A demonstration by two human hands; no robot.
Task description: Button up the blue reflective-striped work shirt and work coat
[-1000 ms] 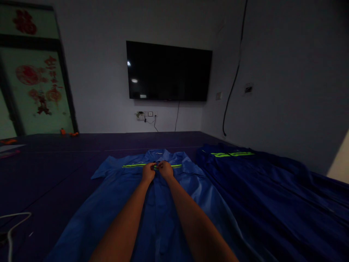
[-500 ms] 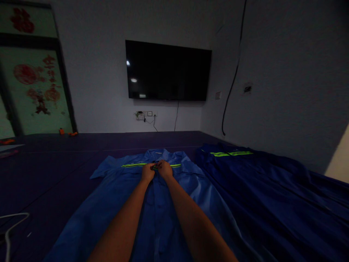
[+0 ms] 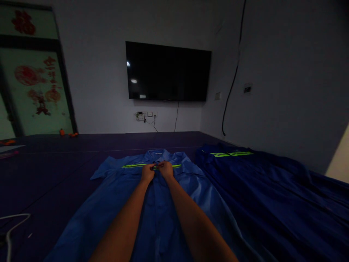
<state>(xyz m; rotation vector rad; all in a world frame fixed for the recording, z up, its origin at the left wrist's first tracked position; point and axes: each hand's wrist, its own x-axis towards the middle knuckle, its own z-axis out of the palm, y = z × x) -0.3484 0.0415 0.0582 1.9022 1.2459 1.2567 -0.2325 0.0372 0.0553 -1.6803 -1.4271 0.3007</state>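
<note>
A blue work shirt (image 3: 109, 203) with yellow-green chest stripes is spread out in front of me, collar pointing away. Both hands meet at its front opening, level with the stripes and just below the collar. My left hand (image 3: 148, 172) pinches the placket edge from the left. Close beside it, my right hand (image 3: 166, 170) is closed with its fingertips on the same spot of the placket. Any button between the fingertips is too small and dark to make out.
A darker blue garment (image 3: 261, 182) with similar stripes lies to the right. White cable (image 3: 13, 225) runs at the lower left. Small orange objects (image 3: 73, 135) sit near the door. A television (image 3: 169, 72) hangs on the far wall, and a black cable (image 3: 231, 87) dangles at the right.
The hands stay at the same place on the shirt; the right fingers have shifted very slightly. The shirt and the other garment lie as before.
</note>
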